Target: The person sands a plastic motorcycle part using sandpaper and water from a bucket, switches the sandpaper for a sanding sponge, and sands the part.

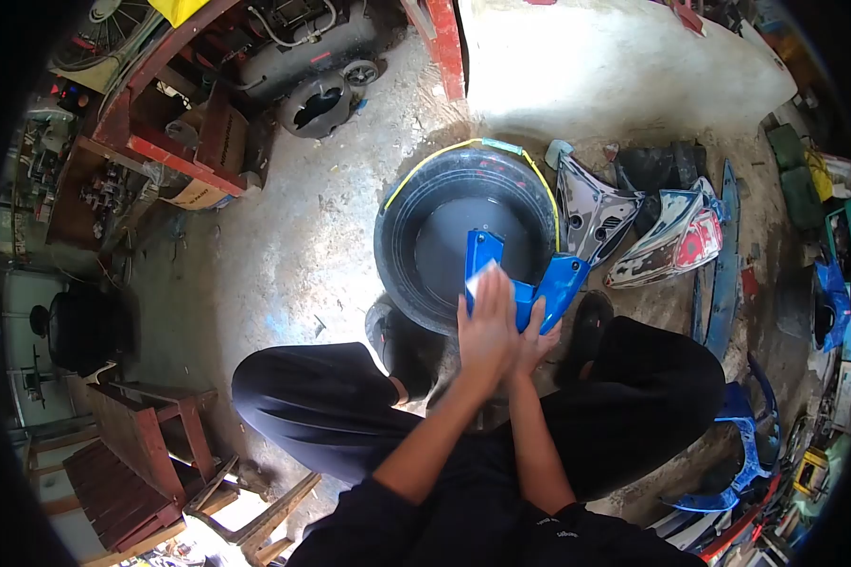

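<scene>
A glossy blue plastic motorcycle panel, forked with two arms, is held over a black tub with liquid in its bottom. My right hand grips the panel at its near edge, thumb up along the inner side. Slightly blurred, my left hand lies on the panel's left arm with its fingers together. A small white sheet shows under those fingertips; its material is unclear. The yellow band runs around the tub's far rim.
Right of the tub lie sanded fairing panels, a red and white panel and a long blue strip. More blue parts sit at lower right. A wooden bench stands left, a compressor tank at the back.
</scene>
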`<state>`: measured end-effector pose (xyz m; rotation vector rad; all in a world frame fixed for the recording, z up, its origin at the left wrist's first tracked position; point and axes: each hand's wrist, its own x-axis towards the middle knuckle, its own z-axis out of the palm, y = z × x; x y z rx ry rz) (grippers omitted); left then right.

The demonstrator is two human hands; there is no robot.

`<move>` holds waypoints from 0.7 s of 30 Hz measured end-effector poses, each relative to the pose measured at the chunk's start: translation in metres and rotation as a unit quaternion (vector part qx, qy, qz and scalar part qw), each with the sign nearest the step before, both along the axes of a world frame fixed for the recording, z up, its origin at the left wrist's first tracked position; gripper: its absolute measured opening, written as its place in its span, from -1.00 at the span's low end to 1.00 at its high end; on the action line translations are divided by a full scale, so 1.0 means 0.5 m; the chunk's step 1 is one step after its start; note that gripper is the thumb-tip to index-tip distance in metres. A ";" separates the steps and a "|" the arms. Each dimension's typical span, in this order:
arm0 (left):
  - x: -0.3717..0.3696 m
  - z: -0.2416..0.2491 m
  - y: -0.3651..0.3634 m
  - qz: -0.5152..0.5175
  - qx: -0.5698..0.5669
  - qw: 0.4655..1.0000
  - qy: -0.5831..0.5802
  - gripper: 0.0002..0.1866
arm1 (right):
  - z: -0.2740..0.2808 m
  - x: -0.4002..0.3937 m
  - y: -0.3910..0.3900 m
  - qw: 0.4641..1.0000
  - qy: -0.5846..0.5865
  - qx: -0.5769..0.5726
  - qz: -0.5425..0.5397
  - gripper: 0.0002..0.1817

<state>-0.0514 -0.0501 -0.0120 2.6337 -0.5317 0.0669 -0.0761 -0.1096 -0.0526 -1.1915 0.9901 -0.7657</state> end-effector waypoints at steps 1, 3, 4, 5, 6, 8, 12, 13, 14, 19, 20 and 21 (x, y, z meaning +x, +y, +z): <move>-0.032 0.009 0.017 -0.002 0.001 1.000 -0.001 -0.44 | -0.008 -0.003 -0.001 1.000 0.022 -0.011 0.008 -0.63; -0.068 0.022 0.047 -0.044 0.042 0.998 -0.030 -0.42 | -0.009 -0.001 -0.001 1.000 0.008 -0.008 0.007 -0.62; -0.053 0.018 0.045 -0.030 0.035 0.998 -0.030 -0.42 | -0.008 0.000 -0.001 1.000 -0.007 -0.006 0.008 -0.62; -0.026 0.009 0.035 -0.029 0.034 0.999 -0.026 -0.42 | -0.008 -0.002 0.002 1.000 -0.003 -0.007 0.010 -0.62; 0.012 -0.002 0.018 0.023 0.045 0.999 -0.020 -0.42 | 0.007 0.001 0.006 1.000 -0.016 0.015 0.001 -0.62; 0.071 -0.011 -0.006 0.072 0.051 0.996 -0.017 -0.41 | 0.022 0.004 0.006 1.000 -0.016 0.016 -0.004 -0.60; 0.042 0.000 -0.001 0.058 -0.028 0.997 0.040 -0.45 | 0.000 0.005 0.000 0.999 -0.034 -0.005 -0.002 -0.59; 0.005 -0.001 0.011 -0.009 -0.042 0.999 0.002 -0.45 | -0.013 -0.002 -0.006 1.000 0.003 -0.023 0.009 -0.60; -0.016 0.010 0.028 -0.013 -0.042 0.999 0.001 -0.45 | -0.022 -0.007 -0.008 0.998 0.043 -0.039 0.019 -0.60; 0.039 0.003 0.055 0.049 0.007 0.998 0.025 -0.46 | 0.008 -0.004 0.006 1.000 -0.008 0.012 0.001 -0.56; 0.062 -0.001 0.043 0.086 -0.008 0.994 0.070 -0.46 | 0.012 0.001 0.005 1.000 -0.014 0.003 0.000 -0.56; 0.048 0.001 0.035 0.088 -0.011 0.994 0.069 -0.46 | 0.008 -0.004 0.003 1.000 -0.015 0.000 0.002 -0.56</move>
